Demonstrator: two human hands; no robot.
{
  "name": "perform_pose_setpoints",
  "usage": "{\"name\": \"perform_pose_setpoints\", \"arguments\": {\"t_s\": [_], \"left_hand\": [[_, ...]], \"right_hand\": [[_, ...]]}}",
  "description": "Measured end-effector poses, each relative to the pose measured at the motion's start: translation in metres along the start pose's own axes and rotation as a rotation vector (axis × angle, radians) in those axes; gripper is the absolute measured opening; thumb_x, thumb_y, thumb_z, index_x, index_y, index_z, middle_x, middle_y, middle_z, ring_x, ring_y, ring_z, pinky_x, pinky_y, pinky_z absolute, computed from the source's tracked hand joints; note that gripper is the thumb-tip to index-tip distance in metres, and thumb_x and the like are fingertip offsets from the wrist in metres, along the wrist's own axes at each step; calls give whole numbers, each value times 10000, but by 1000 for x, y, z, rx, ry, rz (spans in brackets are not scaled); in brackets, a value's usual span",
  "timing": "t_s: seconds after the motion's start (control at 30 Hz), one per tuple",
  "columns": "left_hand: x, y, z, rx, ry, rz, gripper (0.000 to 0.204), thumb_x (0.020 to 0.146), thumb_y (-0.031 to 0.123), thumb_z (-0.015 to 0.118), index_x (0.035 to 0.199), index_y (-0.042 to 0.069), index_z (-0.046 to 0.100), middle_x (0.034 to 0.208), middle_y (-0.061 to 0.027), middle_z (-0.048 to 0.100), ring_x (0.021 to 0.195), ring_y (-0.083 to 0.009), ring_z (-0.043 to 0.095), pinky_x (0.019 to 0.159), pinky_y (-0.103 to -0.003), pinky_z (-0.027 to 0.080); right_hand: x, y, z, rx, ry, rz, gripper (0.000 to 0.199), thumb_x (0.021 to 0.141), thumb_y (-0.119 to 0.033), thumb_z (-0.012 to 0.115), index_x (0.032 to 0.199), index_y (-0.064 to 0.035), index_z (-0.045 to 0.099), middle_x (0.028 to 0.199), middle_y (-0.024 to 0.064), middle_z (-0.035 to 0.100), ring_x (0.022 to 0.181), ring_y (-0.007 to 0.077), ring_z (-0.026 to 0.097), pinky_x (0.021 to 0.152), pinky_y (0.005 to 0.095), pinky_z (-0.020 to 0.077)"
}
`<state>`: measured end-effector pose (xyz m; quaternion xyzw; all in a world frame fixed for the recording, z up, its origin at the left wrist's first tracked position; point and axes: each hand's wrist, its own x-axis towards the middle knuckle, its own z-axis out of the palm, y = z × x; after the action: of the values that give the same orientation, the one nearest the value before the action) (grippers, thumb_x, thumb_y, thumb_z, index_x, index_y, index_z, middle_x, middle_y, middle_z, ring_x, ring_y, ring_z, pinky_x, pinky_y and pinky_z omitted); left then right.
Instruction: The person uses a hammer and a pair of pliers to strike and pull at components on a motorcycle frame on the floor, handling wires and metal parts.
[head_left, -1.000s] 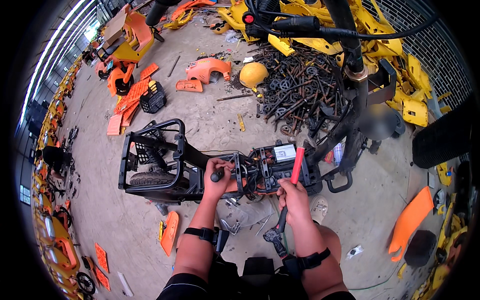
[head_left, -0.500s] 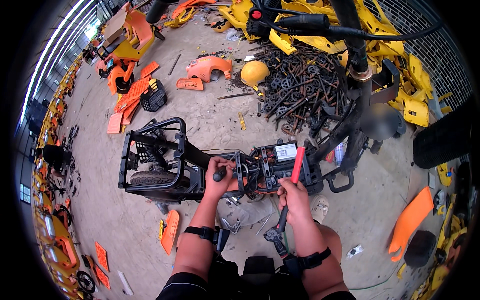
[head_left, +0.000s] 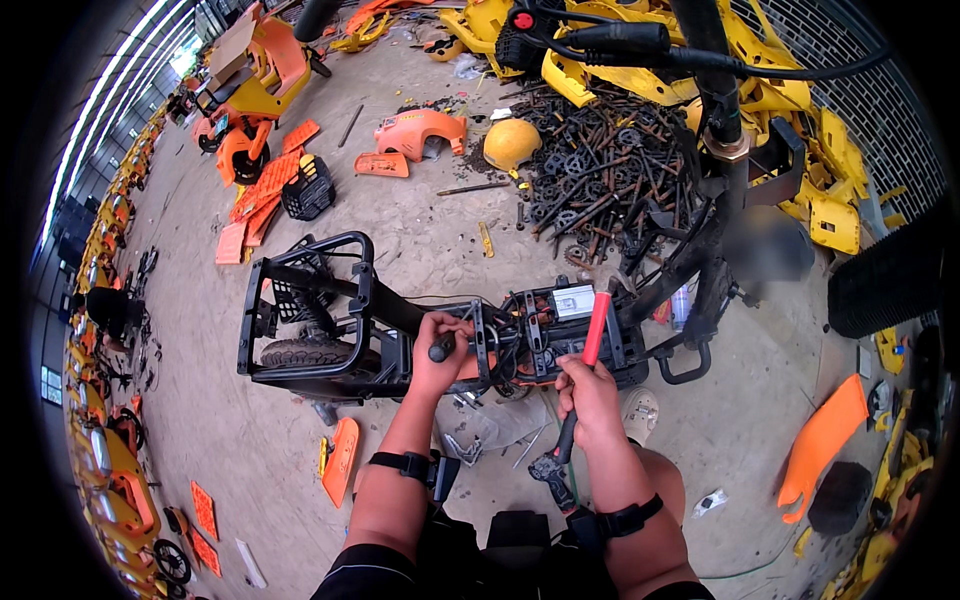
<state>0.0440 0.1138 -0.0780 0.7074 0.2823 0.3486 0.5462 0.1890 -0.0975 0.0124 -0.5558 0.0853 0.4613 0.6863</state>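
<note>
The bare black frame of an electric scooter (head_left: pixel 362 285) lies across the floor before me, its wheel at the left. My left hand (head_left: pixel 438 355) is closed round a black-handled tool (head_left: pixel 441 347) over the frame's middle; the fist hides its working end. My right hand (head_left: pixel 588 398) grips a hammer (head_left: pixel 597 330) with a red shaft and black grip, tilted up toward the frame. The hammer's head shows partly beside the silver-labelled box (head_left: pixel 574 302) in the frame's open bay. Wires and black crossbars (head_left: pixel 482 345) lie between my hands.
A black power tool (head_left: pixel 553 478) is below my right hand. Behind the frame stands a heap of rusty cranks (head_left: pixel 610 180), with a yellow helmet (head_left: pixel 511 145) beside it. Orange panels (head_left: pixel 341 462) lie around the floor. A person (head_left: pixel 108 312) is at the far left.
</note>
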Motion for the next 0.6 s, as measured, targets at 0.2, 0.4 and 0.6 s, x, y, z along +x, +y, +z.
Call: {"name": "perform_pose_setpoints", "arguments": {"t_s": [0.2,0.4,0.6], "left_hand": [[1,5,0,-12,19,-29,226,935,-66,569,1111,11,450,936,-107,706,913,-153,683,886,-304,537],[8,3,-1,-30,1,-89,211,940,-51,563,1120,7,468,933,-106,694,896,-151,677,860,-304,547],[17,-1,-1,-6,-60,-55,170,914,-74,563,1058,10,531,894,-76,652,852,-138,645,814,-286,531]], "right_hand": [[-1,0,1,-2,11,6,127,958,-176,661,1027,-86,603,733,31,579,449,93,450,399,293,361],[0,1,3,-70,15,-27,125,956,-177,660,1016,-83,605,725,27,579,439,93,450,393,283,356],[-1,4,10,-170,22,-61,113,960,-171,663,1006,-75,625,666,2,548,430,80,436,390,273,346]]}}
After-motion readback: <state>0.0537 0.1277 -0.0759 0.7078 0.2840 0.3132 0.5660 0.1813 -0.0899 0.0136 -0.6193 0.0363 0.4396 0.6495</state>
